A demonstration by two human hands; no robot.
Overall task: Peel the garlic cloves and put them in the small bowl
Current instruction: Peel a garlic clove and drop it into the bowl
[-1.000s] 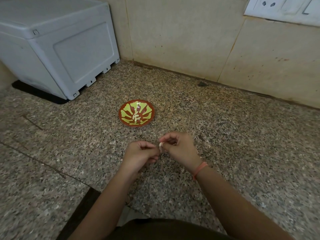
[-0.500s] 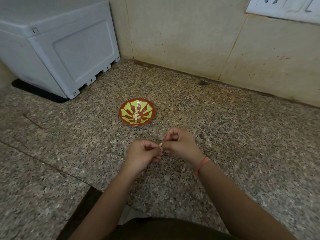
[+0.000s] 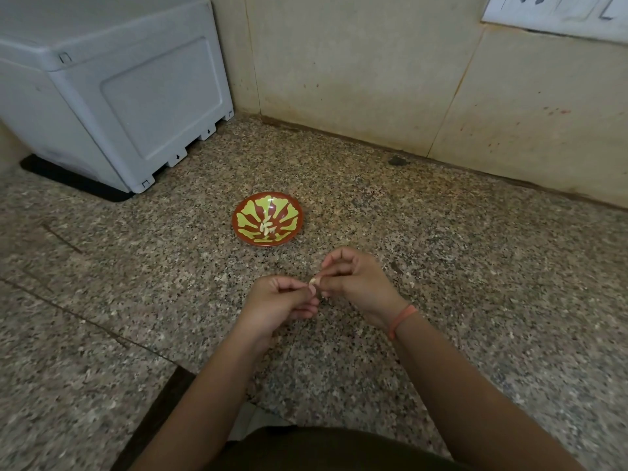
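Note:
A small red bowl (image 3: 245,229) with a yellow-green leaf pattern sits on the speckled granite counter, with a few pale peeled garlic cloves (image 3: 266,228) at its centre. Just in front of it, my left hand (image 3: 277,304) and my right hand (image 3: 360,283) meet fingertip to fingertip. Between them they pinch one small pale garlic clove (image 3: 314,280), mostly hidden by the fingers. An orange band circles my right wrist.
A grey plastic appliance (image 3: 112,86) on a black mat fills the back left corner. Beige wall tiles run along the back, with a white socket plate (image 3: 557,10) at the top right. The counter's front edge lies near my body.
Both hands have stayed together on the clove, and the fingers have shifted slightly around it. The bowl has not moved.

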